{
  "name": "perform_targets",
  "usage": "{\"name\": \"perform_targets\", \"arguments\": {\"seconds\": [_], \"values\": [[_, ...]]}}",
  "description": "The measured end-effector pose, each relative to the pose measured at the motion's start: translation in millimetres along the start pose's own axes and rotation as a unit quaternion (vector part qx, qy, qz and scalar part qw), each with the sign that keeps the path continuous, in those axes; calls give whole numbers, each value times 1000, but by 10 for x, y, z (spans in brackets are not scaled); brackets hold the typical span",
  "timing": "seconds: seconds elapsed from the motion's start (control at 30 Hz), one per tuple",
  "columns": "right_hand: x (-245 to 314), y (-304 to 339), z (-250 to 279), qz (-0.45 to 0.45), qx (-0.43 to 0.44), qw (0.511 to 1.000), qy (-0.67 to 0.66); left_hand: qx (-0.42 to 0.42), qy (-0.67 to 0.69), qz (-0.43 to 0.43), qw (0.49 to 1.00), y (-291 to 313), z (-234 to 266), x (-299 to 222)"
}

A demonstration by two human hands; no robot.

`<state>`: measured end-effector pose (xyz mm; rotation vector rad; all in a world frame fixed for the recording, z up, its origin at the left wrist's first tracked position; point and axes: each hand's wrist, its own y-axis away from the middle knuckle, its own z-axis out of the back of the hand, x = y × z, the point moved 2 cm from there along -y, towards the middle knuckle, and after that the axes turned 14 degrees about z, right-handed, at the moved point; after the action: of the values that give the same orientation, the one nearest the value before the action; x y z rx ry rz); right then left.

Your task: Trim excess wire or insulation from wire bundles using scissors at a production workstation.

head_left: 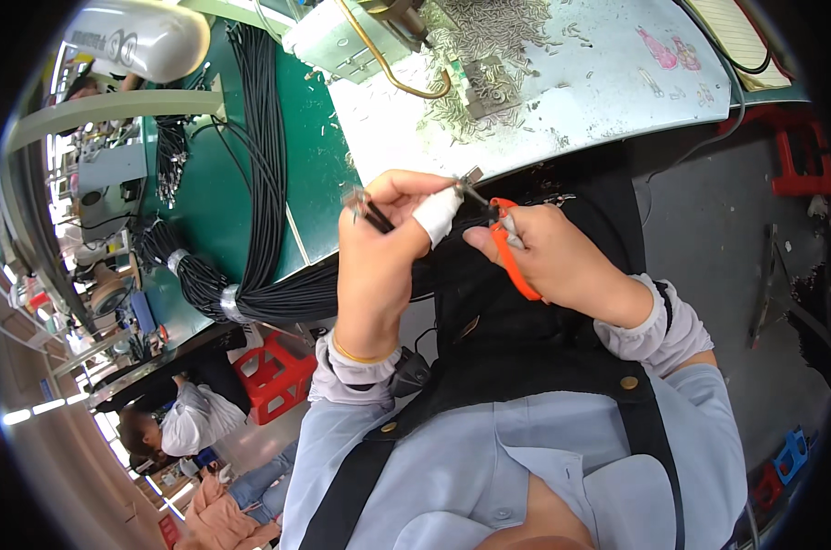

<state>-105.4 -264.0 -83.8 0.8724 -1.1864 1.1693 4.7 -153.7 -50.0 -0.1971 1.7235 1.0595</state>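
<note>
My left hand (379, 261) is closed around a black cable (376, 217). White wrapping (437, 217) covers its thumb. A small silver metal connector (471, 175) sticks out at its fingertips, and another metal end (353, 198) shows on the hand's left side. Closed around orange-handled pliers (516, 264), my right hand (567, 258) is just to the right of the left one. The pliers' jaws point toward the connector; whether they touch it I cannot tell. Both hands are over my black apron (526, 353), in front of the bench edge.
Small metal pins (489, 46) lie heaped on the white worktop (608, 101), beside a bench machine (337, 41). Long bundled black cables (264, 174) run along the green bench (310, 137) at left. Red stools (273, 376) and other people (200, 417) are beyond.
</note>
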Motion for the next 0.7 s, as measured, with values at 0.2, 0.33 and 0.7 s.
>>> {"name": "perform_targets", "arguments": {"seconds": [0.2, 0.33, 0.7], "values": [[47, -164, 236, -61, -162, 949, -263, 99, 154, 50, 982, -555, 21, -165], [-30, -531, 393, 33, -246, 958, -144, 97, 150, 49, 983, -727, -21, -311], [-56, -839, 524, 25, -155, 985, -68, 97, 106, 81, 986, -812, 50, -400]]}}
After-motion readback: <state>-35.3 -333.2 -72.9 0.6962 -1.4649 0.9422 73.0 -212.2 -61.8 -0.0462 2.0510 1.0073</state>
